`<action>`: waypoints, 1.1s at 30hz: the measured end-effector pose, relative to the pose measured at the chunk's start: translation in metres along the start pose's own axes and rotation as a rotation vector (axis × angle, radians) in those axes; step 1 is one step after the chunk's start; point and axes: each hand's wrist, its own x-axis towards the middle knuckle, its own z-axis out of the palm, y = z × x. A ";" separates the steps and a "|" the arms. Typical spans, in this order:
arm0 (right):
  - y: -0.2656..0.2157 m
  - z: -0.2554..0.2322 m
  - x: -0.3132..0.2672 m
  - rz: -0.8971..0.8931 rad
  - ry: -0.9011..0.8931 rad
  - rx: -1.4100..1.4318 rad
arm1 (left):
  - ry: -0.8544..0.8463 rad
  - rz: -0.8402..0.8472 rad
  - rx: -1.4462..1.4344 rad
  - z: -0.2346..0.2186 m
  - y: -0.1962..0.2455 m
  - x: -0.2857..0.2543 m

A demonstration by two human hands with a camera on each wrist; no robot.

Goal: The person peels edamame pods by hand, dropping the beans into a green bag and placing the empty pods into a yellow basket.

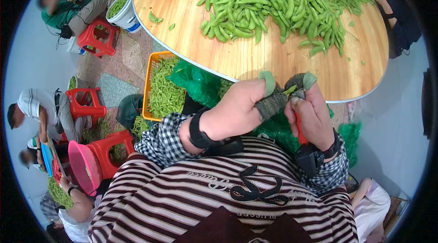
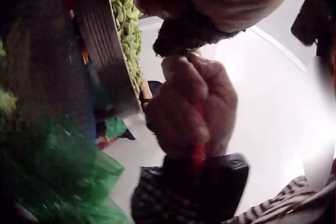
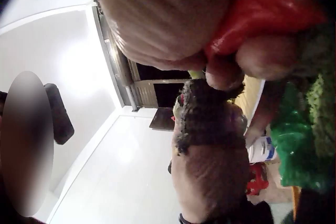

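At the near edge of the round wooden table (image 1: 182,19), my two hands meet in front of my chest. My left hand (image 1: 237,106), its fingers wrapped in dark cloth with a green band, pinches a green soybean pod (image 1: 290,90). My right hand (image 1: 314,117) curls round a red-handled tool (image 1: 301,134), its fingertips right at the pod. The tool's working end is hidden among the fingers. In the right wrist view the red handle (image 3: 262,11) lies in the palm and a bit of pod (image 3: 196,74) shows at the left fingertips. A large pile of pods (image 1: 278,3) covers the table's far part.
Below the table's left edge stands a yellow crate (image 1: 147,92) of pods, with green plastic bags (image 1: 194,83) beside it. Red stools (image 1: 98,37), a white bucket (image 1: 127,19) and a pink basin (image 1: 84,167) stand to the left. Several people sit around.
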 end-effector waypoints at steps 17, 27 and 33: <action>0.004 0.012 0.000 -0.058 0.048 0.045 | -0.029 0.059 0.085 -0.010 0.004 -0.004; 0.001 0.025 -0.002 -0.016 0.065 0.058 | -0.123 -0.017 0.182 -0.014 0.008 -0.013; -0.002 0.022 -0.002 0.140 -0.032 0.261 | -0.195 0.155 0.350 -0.036 0.015 -0.011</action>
